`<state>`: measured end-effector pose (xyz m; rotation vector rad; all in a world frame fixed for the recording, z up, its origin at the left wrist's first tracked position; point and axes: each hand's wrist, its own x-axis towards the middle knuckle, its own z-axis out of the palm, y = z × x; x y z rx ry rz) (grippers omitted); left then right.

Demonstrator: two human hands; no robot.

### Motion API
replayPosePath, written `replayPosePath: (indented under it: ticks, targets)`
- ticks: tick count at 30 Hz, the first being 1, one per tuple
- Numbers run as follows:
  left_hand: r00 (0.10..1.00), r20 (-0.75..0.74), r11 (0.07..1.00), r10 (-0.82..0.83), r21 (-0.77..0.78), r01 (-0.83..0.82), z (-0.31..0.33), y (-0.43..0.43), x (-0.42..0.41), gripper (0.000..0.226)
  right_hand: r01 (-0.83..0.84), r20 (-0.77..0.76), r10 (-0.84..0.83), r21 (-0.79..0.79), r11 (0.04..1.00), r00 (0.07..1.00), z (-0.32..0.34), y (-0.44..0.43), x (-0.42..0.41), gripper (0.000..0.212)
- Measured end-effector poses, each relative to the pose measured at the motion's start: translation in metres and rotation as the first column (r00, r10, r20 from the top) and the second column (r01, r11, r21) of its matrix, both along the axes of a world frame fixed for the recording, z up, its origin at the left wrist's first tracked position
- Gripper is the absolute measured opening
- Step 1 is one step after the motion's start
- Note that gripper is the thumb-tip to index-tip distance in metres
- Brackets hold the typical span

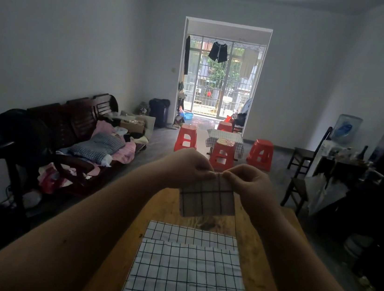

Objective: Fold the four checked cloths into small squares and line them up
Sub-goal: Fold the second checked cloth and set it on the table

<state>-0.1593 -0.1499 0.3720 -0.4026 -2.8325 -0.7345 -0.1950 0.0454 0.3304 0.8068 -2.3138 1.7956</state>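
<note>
Down close to the person, flat checked cloths [187,276] lie spread on the wooden bench [258,264], one on top of another, with the edge of a lower one peeking out at the far side. I cannot tell how many are in that pile. A bit farther out, above the far end of the bench, a small folded cloth [207,200] hangs in the air, a little tilted. It hangs just under both hands and touches nothing else. The left hand [187,166] is closed, pinching the top edge near one corner. The right hand [246,180] is closed too, pinching the top edge right beside it, so the two hands almost touch. To do this step well, I think the person should line up the edges so the black lines match, keep the pinch tight so the layers do not slip, then lay it on a bare part of the bench and press it flat. Far behind, red stools [221,153] stand on the floor.
</note>
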Motion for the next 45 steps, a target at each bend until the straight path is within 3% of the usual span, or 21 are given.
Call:
replayPosePath:
  ticks: [9, 12, 16, 20, 23, 26, 28, 33, 36, 45]
  targets:
    - [1.0, 0.028, 0.977, -0.001, 0.214, -0.005, -0.015, -0.039, 0.017, 0.013, 0.032, 0.049, -0.028, -0.084, 0.996, 0.998, 0.006, 0.013, -0.003, 0.011]
    - [0.999, 0.037, 0.99, 0.009, 0.142, -0.014, -0.013, -0.038, 0.016, 0.012, 0.026, 0.03, -0.025, -0.044, 0.999, 0.999, 0.004, 0.009, -0.004, 0.01]
    - [0.994, 0.1, 0.985, -0.038, 0.172, 0.02, -0.003, -0.026, 0.012, 0.025, 0.038, -0.077, -0.029, 0.116, 0.993, 0.997, 0.002, -0.003, -0.004, 0.005]
    - [1.0, -0.014, 0.996, -0.005, 0.088, 0.006, 0.003, -0.011, 0.008, 0.013, 0.038, -0.119, -0.022, 0.139, 0.99, 0.993, 0.006, -0.015, 0.001, 0.007]
    - [0.995, -0.089, 0.981, 0.051, 0.193, -0.033, 0.001, -0.011, 0.006, 0.014, 0.033, -0.053, -0.03, 0.063, 0.997, 0.998, 0.005, -0.018, 0.003, 0.014]
    - [0.998, -0.006, 0.948, 0.06, 0.314, -0.055, -0.003, -0.016, 0.006, 0.013, 0.047, -0.071, -0.042, 0.076, 0.996, 0.997, 0.002, -0.016, 0.002, 0.012]
    - [0.999, 0.033, 0.942, 0.019, 0.333, -0.029, -0.007, -0.017, 0.005, 0.015, 0.034, -0.089, -0.025, 0.103, 0.994, 0.996, 0.002, -0.016, 0.003, 0.012]
    - [0.995, -0.094, 0.941, 0.014, 0.338, 0.019, -0.012, -0.016, 0.006, 0.005, 0.025, -0.148, 0.005, 0.204, 0.979, 0.989, 0.005, -0.028, 0.007, 0.01]
    - [0.993, -0.115, 0.935, 0.041, 0.354, 0.003, -0.017, -0.02, 0.009, 0.013, 0.034, -0.149, 0.001, 0.231, 0.972, 0.989, 0.004, -0.034, 0.007, 0.01]
    - [0.993, 0.048, 0.737, 0.108, 0.667, -0.113, -0.032, -0.053, 0.017, 0.011, 0.069, 0.02, -0.07, 0.047, 0.996, 0.997, -0.02, -0.039, 0.011, 0.012]
